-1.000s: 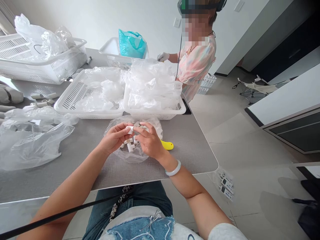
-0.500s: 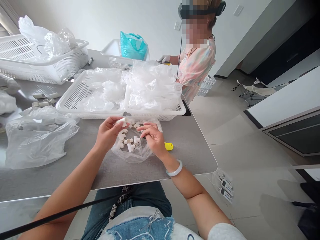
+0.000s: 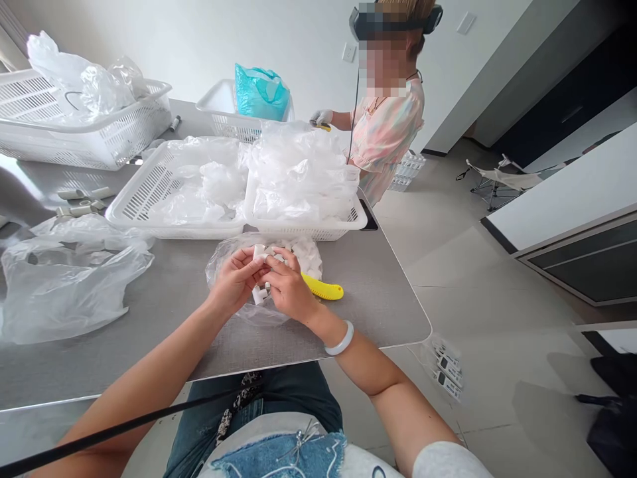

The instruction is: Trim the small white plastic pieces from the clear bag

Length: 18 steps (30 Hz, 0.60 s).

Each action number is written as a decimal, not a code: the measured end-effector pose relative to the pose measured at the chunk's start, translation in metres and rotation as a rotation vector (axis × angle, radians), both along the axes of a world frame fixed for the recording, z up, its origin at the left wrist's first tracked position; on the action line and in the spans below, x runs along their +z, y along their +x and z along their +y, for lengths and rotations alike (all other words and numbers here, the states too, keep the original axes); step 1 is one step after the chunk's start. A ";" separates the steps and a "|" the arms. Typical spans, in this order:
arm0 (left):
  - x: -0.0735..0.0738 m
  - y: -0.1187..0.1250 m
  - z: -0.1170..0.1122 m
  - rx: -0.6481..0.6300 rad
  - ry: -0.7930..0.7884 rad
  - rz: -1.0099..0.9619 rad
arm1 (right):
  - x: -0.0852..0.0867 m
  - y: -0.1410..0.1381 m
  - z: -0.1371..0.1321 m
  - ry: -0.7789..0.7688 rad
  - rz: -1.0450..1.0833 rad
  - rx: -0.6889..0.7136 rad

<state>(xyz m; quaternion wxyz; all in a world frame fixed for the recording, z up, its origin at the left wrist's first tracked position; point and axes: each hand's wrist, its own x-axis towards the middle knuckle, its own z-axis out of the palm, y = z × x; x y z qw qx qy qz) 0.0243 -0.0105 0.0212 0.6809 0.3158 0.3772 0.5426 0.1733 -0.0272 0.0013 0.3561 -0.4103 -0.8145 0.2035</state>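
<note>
A small white plastic pipe fitting is pinched in my left hand, above a clear plastic bag. Close against it, my right hand has its fingers bent in on the same fitting; its fingertips are partly hidden. Another white tee-shaped fitting shows in the bag just below my hands, while most of the bag's other fittings are covered by them. Beside my right hand lies a yellow handle, its other end hidden behind the fingers.
Two white baskets heaped with clear bags stand behind my hands. To the left lie a crumpled plastic bag and several grey pipe pieces. A co-worker stands past the table's right end, a gloved hand holding a yellow-handled tool.
My hands have come together: the right has moved left onto the fitting in my left hand. More of the yellow handle now shows. A dark blurred shape has appeared at the left edge.
</note>
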 end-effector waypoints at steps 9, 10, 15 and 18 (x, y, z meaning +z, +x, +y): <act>0.001 -0.007 0.003 0.199 0.237 0.165 | 0.024 0.042 0.014 -0.326 0.335 -0.237; 0.002 -0.010 0.005 0.144 0.196 0.125 | 0.024 0.049 0.016 -0.309 0.175 -0.249; 0.001 -0.022 0.011 -0.088 0.036 -0.034 | 0.009 0.066 0.017 -0.299 -0.377 -0.100; 0.000 -0.024 0.011 -0.165 0.022 -0.076 | 0.003 0.065 0.016 -0.263 -0.425 -0.088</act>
